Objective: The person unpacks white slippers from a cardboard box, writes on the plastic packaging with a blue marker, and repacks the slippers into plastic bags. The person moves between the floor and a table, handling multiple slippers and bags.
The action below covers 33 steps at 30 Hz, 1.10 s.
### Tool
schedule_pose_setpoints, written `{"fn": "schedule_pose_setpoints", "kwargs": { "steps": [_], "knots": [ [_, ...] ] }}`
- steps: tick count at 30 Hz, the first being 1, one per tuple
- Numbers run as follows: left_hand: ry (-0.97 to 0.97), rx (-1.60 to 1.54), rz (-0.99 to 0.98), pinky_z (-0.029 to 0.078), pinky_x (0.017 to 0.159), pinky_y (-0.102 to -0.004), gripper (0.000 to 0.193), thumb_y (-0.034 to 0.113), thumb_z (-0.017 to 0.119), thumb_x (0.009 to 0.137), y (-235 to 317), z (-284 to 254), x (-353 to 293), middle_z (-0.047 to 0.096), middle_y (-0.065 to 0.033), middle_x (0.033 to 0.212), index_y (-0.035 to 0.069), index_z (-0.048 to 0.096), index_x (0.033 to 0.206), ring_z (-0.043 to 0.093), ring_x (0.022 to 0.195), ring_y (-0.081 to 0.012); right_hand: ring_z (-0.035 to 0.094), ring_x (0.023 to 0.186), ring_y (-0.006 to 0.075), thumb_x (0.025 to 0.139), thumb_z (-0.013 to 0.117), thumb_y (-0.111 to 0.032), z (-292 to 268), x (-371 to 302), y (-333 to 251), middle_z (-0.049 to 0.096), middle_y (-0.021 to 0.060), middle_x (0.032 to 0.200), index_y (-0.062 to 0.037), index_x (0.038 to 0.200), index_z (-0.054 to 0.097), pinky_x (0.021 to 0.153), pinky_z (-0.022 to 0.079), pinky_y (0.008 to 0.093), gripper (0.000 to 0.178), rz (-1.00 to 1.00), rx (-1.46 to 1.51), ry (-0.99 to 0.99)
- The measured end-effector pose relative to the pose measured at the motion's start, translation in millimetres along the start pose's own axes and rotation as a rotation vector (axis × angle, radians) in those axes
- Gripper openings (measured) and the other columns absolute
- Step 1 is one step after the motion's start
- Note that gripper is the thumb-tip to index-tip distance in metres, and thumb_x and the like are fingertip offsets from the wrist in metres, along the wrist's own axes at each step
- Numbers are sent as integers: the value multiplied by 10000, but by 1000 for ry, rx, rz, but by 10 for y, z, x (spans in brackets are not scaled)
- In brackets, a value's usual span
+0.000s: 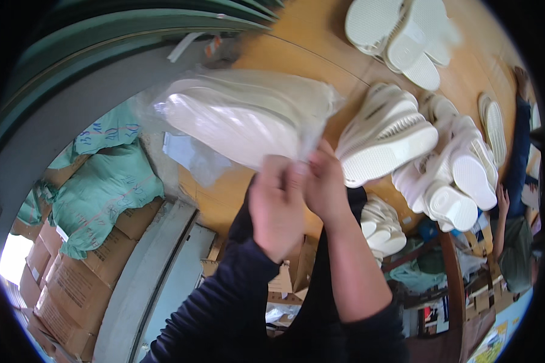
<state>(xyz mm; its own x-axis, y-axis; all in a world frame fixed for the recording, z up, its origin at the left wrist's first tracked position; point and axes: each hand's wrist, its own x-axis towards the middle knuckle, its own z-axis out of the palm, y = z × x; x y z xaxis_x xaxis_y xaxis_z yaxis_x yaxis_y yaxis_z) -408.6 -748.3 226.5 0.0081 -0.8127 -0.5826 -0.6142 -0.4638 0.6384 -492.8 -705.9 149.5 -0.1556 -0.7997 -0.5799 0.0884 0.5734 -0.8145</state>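
Holding a clear bag of white shoes (236,115) over an orange-brown surface (284,51), by the lower right corner. Slanting up and right with the left hand (277,206), blurred but curled tight around the bag's edge. Angling up and left with the right hand (326,184), just beside it, bent inward and pinching the same edge, left of loose white shoes (387,139).
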Motion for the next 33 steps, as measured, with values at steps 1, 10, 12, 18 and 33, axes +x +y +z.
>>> {"fn": "schedule_pose_setpoints", "kwargs": {
  "steps": [1,10,12,18,33],
  "knots": [
    [109,-188,-12,411,704,-240,143,128,558,1030,-3,-3,-42,515,22,836,55,542,909,455,766,-68,622,997,407,871,624,-24,-8,35,11,612,216,1082,-3,1043,682,830,543,391,183,-61,105,-71],
    [-268,582,30,398,556,-358,340,214,717,857,-191,-976,223,499,-138,614,-31,545,696,444,604,-130,636,1028,403,925,645,-194,-451,-1275,-296,630,192,1160,-50,1240,636,910,519,446,347,106,-153,17],
    [-127,440,58,359,541,-376,309,187,687,857,36,-1232,117,473,-67,588,-31,558,680,413,587,-131,640,1024,397,936,640,-222,-742,-1910,-303,639,187,1147,-62,1238,643,908,522,443,342,276,-235,1],
    [-125,66,19,307,505,-296,270,65,681,876,740,-2243,-558,453,33,624,54,502,674,382,564,-71,689,950,380,895,619,-300,-1437,-4165,-62,722,183,1008,-98,1064,735,877,546,470,287,736,-372,600],
    [-1160,610,483,251,483,-245,303,94,660,917,2255,-2523,-2720,452,46,566,69,498,662,363,509,-34,668,1058,348,902,660,-349,2395,-5509,-936,713,179,1109,-94,1114,728,956,514,435,338,883,323,958]
  ]
}}
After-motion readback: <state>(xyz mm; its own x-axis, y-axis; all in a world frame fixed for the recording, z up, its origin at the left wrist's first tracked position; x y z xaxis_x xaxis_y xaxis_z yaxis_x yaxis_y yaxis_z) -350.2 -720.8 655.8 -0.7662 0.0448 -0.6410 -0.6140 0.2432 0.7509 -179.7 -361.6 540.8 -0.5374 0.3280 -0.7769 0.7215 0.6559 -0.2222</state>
